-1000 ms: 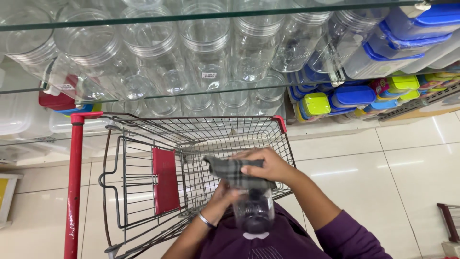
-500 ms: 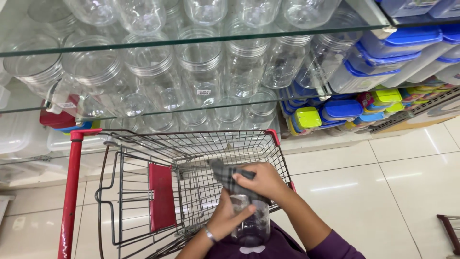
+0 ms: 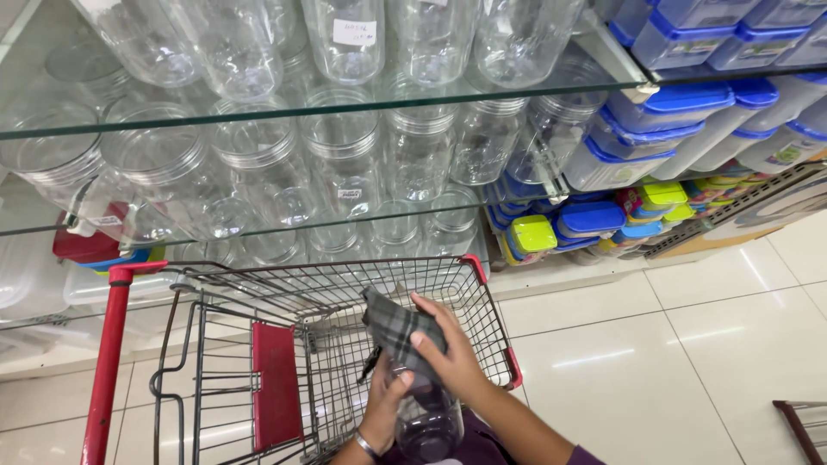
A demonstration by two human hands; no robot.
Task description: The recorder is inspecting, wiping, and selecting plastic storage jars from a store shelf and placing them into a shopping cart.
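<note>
Right hand: fingers pressing a grey checked cloth onto a clear jar | left hand: fingers wrapped round the jar, above the red cart | jar likely rigid, smooth, breakable; best gripped round its body.

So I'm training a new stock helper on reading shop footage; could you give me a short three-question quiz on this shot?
1. True or false: the right hand presses a grey checked cloth on a clear jar.
2. Which hand grips the jar from the side? A) left hand B) right hand
3. What colour is the cart handle?

Key: 1 true; 2 A; 3 red.
</note>
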